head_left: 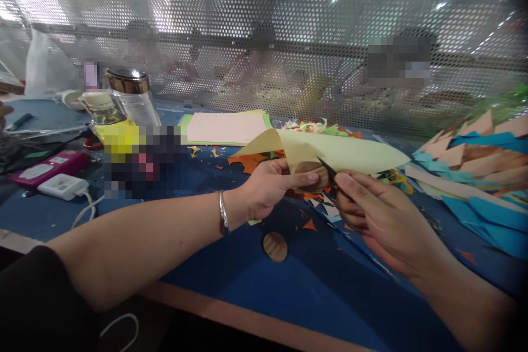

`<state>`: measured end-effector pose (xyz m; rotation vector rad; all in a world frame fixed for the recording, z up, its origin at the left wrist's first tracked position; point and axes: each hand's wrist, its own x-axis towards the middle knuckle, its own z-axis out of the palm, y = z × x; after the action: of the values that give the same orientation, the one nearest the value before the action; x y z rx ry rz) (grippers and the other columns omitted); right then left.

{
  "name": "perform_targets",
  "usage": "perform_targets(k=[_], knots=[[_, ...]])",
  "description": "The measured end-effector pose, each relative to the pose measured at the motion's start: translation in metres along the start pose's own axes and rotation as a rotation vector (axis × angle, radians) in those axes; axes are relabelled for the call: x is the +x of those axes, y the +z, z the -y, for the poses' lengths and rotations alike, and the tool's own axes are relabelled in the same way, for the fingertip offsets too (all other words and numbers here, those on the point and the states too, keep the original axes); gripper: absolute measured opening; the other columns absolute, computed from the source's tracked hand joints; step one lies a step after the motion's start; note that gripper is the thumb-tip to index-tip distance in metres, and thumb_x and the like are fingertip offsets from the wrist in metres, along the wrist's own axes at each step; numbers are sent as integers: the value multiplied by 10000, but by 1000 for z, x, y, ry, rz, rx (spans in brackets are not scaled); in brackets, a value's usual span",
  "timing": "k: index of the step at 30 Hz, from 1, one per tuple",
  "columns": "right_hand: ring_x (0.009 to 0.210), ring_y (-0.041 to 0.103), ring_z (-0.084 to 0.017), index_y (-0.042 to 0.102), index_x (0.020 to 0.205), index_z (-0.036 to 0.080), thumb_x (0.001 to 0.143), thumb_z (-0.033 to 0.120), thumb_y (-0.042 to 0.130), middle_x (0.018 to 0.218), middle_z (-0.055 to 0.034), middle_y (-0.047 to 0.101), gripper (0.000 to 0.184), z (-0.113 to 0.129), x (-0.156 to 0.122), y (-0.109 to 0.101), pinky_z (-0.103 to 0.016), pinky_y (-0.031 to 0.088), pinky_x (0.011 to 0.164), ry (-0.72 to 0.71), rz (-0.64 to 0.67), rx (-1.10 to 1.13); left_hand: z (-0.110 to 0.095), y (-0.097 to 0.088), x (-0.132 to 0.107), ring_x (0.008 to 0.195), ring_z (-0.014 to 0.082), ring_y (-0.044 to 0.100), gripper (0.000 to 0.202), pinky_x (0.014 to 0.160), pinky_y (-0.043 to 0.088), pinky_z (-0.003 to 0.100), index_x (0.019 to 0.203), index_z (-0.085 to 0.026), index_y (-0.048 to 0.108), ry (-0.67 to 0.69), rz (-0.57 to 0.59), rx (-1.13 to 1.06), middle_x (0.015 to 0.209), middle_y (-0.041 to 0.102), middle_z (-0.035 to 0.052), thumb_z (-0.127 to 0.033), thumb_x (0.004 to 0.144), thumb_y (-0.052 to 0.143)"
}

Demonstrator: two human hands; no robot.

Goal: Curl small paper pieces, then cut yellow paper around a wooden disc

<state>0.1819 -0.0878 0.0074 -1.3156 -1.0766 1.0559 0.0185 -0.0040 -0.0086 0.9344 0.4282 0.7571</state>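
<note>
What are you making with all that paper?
A person is working at a blue table strewn with coloured paper scraps. The left hand holds a pale yellow sheet of paper together with a brown round piece. The right hand holds what looks like small scissors with the tips at the sheet. A second brown round piece lies on the table below the hands. A stack of paper sits behind, and folded blue and tan paper pieces are piled to the right.
</note>
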Motion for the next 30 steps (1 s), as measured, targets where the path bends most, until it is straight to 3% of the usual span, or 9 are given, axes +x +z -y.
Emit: perform_targets(k=[11,18,24,30], knots=[[529,177,-75,575,754,214,754,672,804,612,82,242,512,-5,4,-11,-206,142,436,-27,5,-89,-4,3,-2,766,130,689,335,896,508,337,870,-145,797,23,-19,-24,838,775,31,-250,599,964],[516,174,-74,580,749,215,727,695,807,595,86,237,532,-2,3,-10,-205,139,423,-58,4,-120,-4,3,-2,740,125,682,340,799,491,287,854,-151,804,45,-43,4,808,776,24,-261,575,966],[516,195,-85,648,797,212,752,672,797,594,73,261,486,-3,6,-12,-223,138,429,-86,1,-148,-6,6,-2,677,105,644,143,766,492,283,787,-163,800,31,-90,28,762,762,20,-180,680,893],[521,207,-85,648,819,213,776,687,773,597,70,273,492,-5,9,-19,-230,142,439,-93,40,-202,-11,8,-3,712,121,674,67,853,517,318,733,-153,785,2,-66,21,723,743,21,-96,737,821]])
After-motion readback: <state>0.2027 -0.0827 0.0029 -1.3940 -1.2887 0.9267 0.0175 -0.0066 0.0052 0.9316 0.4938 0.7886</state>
